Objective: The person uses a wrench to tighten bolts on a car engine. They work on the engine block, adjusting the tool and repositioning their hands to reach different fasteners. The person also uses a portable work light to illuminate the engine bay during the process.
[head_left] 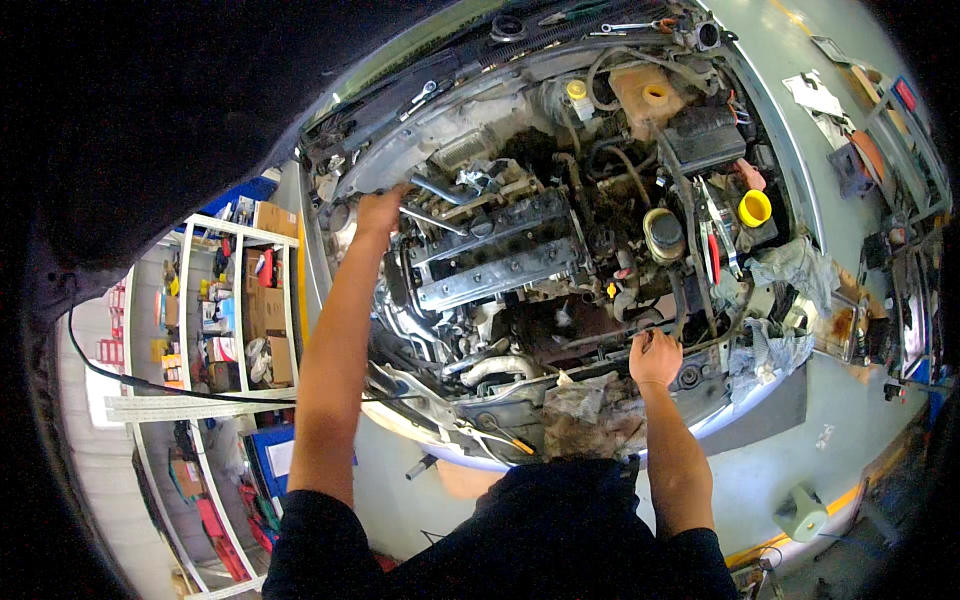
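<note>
My left hand (380, 212) is closed at the upper end of a silver metal bar (430, 220), which lies across the engine (500, 268) by its black-and-silver cover. A blue-grey hose (435, 188) curves just beyond the bar. Near the front of the engine bay, my right hand (655, 355) has its fingers curled at a rail (600, 338); whatever is in them is hidden. Red-handled pliers (713, 257) rest on the right side, near a yellow cup (754, 208) and a round reservoir (662, 236).
The raised hood (160, 90) covers the upper left. White shelving (187, 300) with boxes stands left of the car. Crumpled plastic sheeting (775, 350) drapes the front right edge. A metal rack (900, 150) and a pale green stool-like object (800, 515) are on the right.
</note>
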### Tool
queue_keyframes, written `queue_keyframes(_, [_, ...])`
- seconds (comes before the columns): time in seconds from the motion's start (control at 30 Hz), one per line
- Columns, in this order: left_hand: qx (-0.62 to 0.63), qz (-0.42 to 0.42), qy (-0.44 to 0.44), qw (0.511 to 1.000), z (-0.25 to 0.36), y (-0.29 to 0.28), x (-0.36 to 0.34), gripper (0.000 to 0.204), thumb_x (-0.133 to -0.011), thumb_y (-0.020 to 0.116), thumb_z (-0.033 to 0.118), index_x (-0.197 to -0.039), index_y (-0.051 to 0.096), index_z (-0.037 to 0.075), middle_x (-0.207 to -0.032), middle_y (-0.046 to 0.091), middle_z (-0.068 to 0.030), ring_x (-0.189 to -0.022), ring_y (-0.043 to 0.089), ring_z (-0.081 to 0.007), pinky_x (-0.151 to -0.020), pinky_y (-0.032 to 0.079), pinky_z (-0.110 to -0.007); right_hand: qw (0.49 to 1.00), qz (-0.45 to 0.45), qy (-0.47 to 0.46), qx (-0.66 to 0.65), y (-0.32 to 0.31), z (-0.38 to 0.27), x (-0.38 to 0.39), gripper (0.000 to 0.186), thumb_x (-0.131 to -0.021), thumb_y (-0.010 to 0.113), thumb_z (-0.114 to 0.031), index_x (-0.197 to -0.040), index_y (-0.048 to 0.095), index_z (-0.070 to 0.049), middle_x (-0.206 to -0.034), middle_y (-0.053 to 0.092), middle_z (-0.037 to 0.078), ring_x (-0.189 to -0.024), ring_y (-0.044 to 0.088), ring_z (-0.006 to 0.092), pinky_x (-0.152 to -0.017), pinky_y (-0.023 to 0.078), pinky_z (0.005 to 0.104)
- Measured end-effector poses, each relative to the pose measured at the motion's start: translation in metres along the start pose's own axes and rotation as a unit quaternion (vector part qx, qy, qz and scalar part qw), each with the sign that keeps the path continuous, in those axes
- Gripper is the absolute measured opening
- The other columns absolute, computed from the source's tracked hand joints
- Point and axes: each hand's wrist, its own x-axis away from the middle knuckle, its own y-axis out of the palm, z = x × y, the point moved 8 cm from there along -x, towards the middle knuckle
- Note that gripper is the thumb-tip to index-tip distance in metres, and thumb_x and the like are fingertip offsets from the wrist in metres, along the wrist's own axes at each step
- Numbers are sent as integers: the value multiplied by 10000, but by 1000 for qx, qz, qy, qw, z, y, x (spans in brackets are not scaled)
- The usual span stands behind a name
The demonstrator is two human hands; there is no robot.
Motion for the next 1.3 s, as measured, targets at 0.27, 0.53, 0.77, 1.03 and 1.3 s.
queue_keyframes(0.27, [-381,-45,286,878,113,-8,76,570,-900,663,575,-1201,661,90,-807,723,-220,-814,719,-430,-756,584,-511,999,30,-6,-9,-3,3,0,289,-904,578,-300,-754,613,-56,-736,646,159,-752,623,358,-773,471,483])
queue_keyframes(0.53, [-45,24,-9,999,37,-20,37,511,-792,836,422,-952,696,-43,-853,716,-279,-830,718,-434,-792,574,-497,999,41,-9,2,0,5,-2,278,-903,585,-295,-751,616,-65,-735,645,153,-736,624,354,-768,472,487])
queue_keyframes(0.77, [-177,41,185,966,53,-21,60,573,-799,814,494,-1161,645,83,-874,702,-279,-903,695,-452,-816,551,-526,998,50,-31,-7,-9,-3,-5,274,-894,594,-293,-750,619,-60,-708,642,155,-720,627,361,-752,473,494])
queue_keyframes(1.03, [-149,91,213,961,68,-27,61,467,-784,844,401,-948,659,6,-808,696,-264,-833,690,-456,-740,544,-502,999,36,-18,-13,-3,0,-1,297,-910,575,-302,-747,610,-56,-705,629,150,-722,614,364,-747,468,493])
queue_keyframes(1.3, [-97,95,193,972,142,-31,95,393,-806,836,319,-890,670,-27,-752,689,-248,-727,691,-411,-701,536,-455,1000,19,-8,-10,-1,6,-4,285,-915,583,-298,-762,612,-60,-726,638,154,-742,618,348,-785,475,491])
